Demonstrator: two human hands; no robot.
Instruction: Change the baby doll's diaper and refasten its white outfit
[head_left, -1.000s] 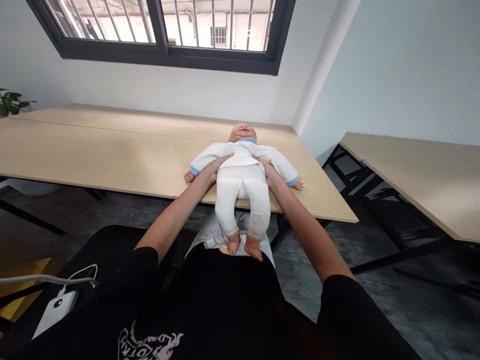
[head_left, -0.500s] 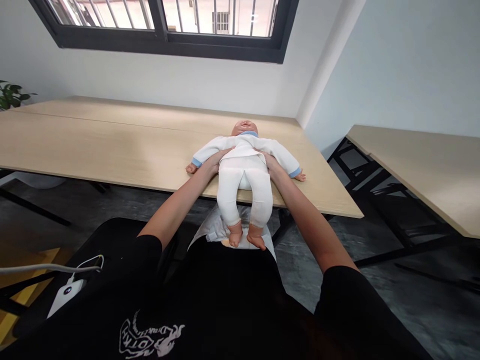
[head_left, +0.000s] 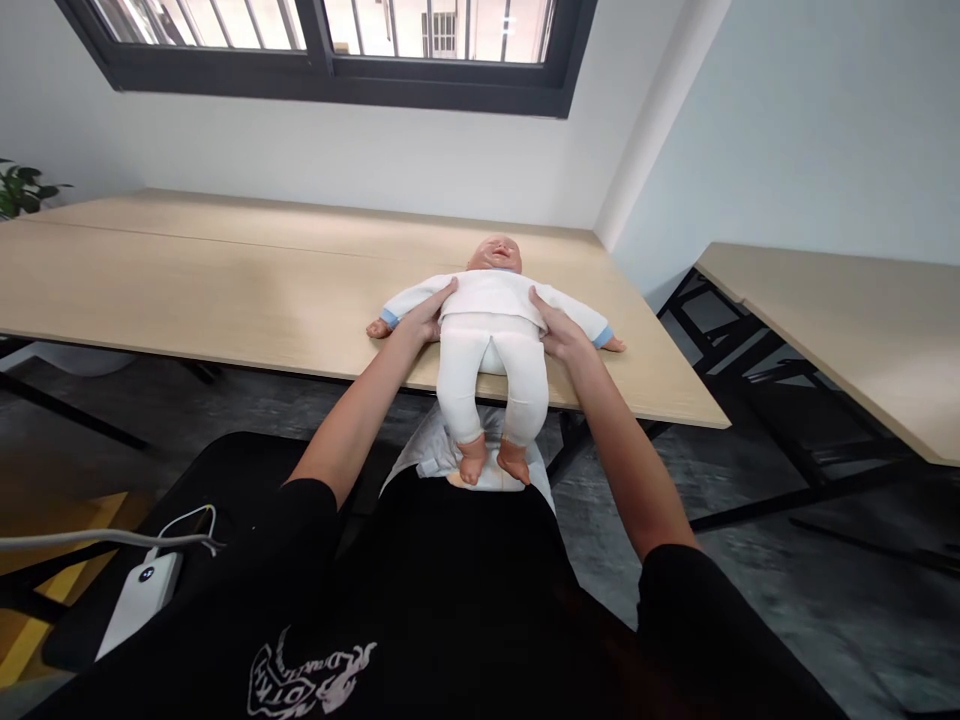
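Gripping the doll (head_left: 491,320) at its sides, the left hand (head_left: 427,318) and right hand (head_left: 559,328) pin it face-up at the bench (head_left: 225,290) edge, legs overhanging.

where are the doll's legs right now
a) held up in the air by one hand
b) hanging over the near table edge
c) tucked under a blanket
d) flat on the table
b: the doll lies on its back on the table with its legs hanging past the near edge, while the left hand and right hand grip its sides at the waist.
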